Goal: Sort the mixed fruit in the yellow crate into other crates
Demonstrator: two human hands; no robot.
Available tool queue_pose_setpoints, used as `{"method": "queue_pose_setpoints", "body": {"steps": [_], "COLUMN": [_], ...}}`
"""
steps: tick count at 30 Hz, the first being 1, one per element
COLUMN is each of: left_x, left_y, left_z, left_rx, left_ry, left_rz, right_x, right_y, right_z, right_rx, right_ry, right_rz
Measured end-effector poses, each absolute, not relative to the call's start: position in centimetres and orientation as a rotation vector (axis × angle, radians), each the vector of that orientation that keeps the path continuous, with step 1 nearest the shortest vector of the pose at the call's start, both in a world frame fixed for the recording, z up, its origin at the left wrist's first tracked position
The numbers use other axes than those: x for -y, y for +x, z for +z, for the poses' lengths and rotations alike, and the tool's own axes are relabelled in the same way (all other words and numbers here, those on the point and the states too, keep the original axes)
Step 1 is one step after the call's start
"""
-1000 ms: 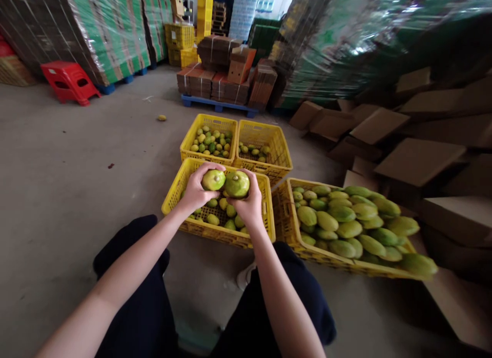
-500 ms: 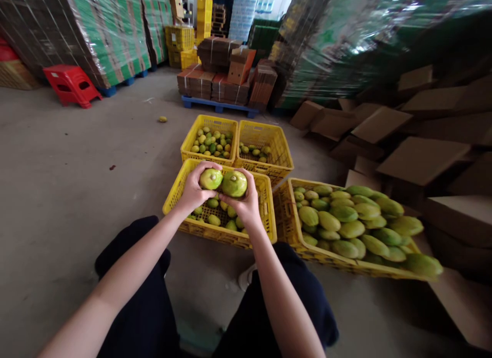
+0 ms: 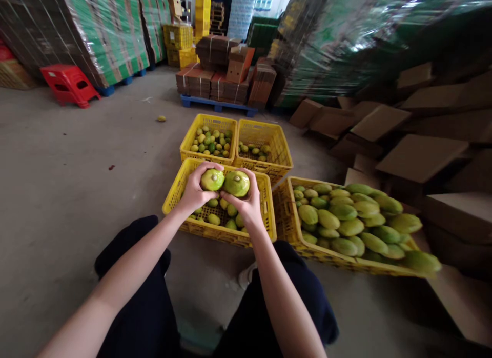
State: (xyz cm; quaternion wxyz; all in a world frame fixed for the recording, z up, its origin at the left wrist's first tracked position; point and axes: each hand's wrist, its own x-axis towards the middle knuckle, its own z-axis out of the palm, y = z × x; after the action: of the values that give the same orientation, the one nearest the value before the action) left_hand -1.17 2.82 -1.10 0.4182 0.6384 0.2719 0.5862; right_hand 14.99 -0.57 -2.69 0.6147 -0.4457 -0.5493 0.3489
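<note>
My left hand (image 3: 197,190) is wrapped round a yellow-green papaya (image 3: 212,180), its stem end facing me. Beside it, a second, greener papaya (image 3: 236,183) sits in the grip of my right hand (image 3: 248,201). The two fruits are side by side, almost touching, above a yellow plastic crate (image 3: 271,209). Inside that crate lie several loose papayas (image 3: 214,219), partly hidden by my hands and wrists. To the right, a larger heap of papayas (image 3: 343,212) fills another yellow crate (image 3: 326,253) up past its rim.
Behind the near crate stand two more yellow crates (image 3: 207,117) (image 3: 282,142) with fruit. One fruit (image 3: 161,119) lies on the floor. Cardboard boxes (image 3: 423,158) are heaped at right. A red stool (image 3: 69,85) stands at left, and a blue pallet (image 3: 217,105) bears stacked cardboard behind.
Both papayas have turned slightly in my hands and shifted a little to the right. Otherwise the view has only tilted slightly.
</note>
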Motion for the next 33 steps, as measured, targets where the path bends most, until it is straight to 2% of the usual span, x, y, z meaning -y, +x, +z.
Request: {"method": "queue_pose_setpoints", "body": {"steps": [16, 22, 29, 33], "left_x": [-2.8, -3.1, -3.9, -4.5], "left_y": [-1.2, -0.8, 0.0, 0.1], "left_z": [-1.1, -1.9, -3.6, -3.5], "left_rx": [-0.651, -0.646, -0.945, -0.993], "left_ry": [1.503, 1.142, 0.863, 0.509], "left_rz": [1.457, 1.285, 1.313, 1.141], "right_x": [1.0, 1.2, 1.3, 1.2], "right_y": [14.2, 15.2, 14.8, 14.2], "right_z": [-1.6, -0.7, -1.0, -1.4], "right_rx": [1.14, 1.07, 0.95, 0.951], "right_ry": [-1.059, -1.172, -1.234, -1.209], "right_rz": [0.875, 0.952, 1.072, 1.122]}}
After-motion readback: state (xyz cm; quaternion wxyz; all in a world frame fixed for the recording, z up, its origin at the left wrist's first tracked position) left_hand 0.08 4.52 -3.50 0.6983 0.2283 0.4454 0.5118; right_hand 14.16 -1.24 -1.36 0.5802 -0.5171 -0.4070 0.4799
